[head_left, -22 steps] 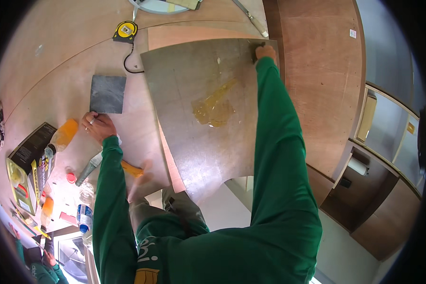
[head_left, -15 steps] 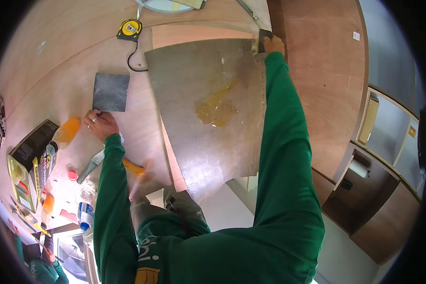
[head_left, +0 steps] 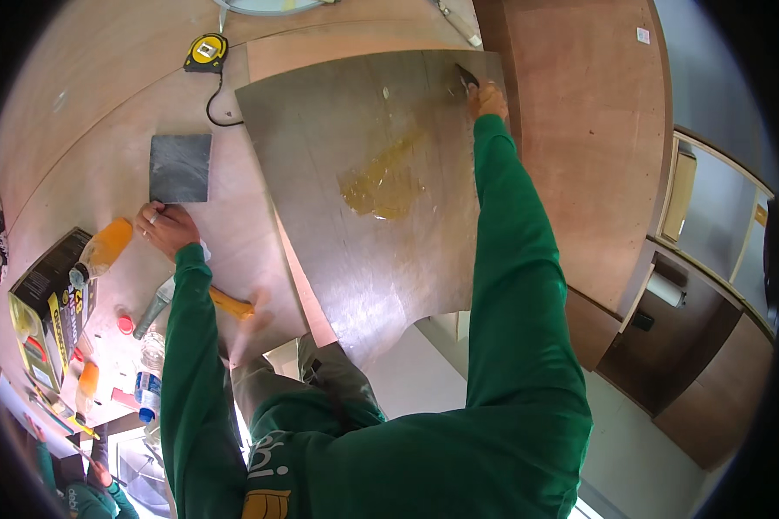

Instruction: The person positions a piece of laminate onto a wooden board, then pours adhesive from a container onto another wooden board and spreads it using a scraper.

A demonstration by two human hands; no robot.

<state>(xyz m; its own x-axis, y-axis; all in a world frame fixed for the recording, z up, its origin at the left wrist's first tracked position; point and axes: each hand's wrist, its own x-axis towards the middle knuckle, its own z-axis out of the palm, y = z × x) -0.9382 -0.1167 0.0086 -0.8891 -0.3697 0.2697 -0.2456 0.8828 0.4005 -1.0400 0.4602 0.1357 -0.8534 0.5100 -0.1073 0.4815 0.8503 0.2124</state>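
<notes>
A large brown sheet (head_left: 320, 130) lies before me with a wet, amber glue-like patch (head_left: 385, 186) near its middle. At the sheet's far right corner my right hand (head_left: 490, 102) is closed around a dark, flat-bladed spreader (head_left: 466, 76), its blade against the surface. On the left, my left hand (head_left: 169, 227) is closed, its fingertips pinching the near edge of a dark grey square plate (head_left: 180, 169). Peach-coloured sheeting (head_left: 312, 48) shows under the brown sheet at its far and left sides.
A yellow tape measure (head_left: 206, 54) lies far left. Near my left arm are an orange bottle (head_left: 106, 246), a black-and-yellow tin (head_left: 52, 303), a yellow-handled tool (head_left: 231, 304) and a water bottle (head_left: 148, 394). Wooden panelling (head_left: 589, 130) stands right; another person (head_left: 91, 493) is lower left.
My right hand has drawn the spreader from the sheet's far right edge inward and slightly nearer me. The whole view has shifted slightly; my left hand keeps its place at the grey plate.
</notes>
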